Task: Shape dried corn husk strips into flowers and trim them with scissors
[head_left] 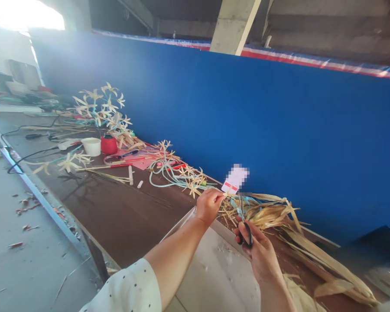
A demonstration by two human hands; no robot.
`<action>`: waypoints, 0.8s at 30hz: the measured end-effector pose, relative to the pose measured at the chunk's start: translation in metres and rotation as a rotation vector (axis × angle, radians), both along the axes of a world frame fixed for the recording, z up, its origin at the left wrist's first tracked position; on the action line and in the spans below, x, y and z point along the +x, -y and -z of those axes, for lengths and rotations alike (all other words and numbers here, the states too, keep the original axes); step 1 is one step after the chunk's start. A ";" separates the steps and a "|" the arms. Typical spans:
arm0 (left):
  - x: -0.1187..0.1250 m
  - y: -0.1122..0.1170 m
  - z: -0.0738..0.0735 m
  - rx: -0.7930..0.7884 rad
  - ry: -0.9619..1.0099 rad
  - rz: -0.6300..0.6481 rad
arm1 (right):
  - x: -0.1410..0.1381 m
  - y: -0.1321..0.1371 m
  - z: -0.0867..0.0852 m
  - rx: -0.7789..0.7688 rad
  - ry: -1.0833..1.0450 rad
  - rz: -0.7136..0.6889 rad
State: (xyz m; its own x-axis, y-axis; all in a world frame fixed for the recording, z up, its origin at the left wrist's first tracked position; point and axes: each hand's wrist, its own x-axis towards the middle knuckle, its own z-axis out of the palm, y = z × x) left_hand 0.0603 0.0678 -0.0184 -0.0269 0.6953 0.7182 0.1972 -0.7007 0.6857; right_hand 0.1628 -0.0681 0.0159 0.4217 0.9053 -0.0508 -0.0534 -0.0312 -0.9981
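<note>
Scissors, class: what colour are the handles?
The handles are black, seen in the head view.

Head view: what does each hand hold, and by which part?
Right hand: scissors, by black handles. Left hand: a pale piece; which part cannot be told.

White sleeve (126, 288), small dark dots (135, 284)

No lettering I can read from my end of the feed. Pale card (235, 177) against the blue panel (188, 108): pixelated over most of its face, red band along the lower part, any print lost to me. White cup (91, 147) and red roll (109, 144): I make out no legible marking on either.
</note>
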 end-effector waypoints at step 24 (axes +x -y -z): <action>0.009 0.009 0.001 0.034 -0.040 0.146 | 0.004 -0.002 0.003 0.034 0.079 0.025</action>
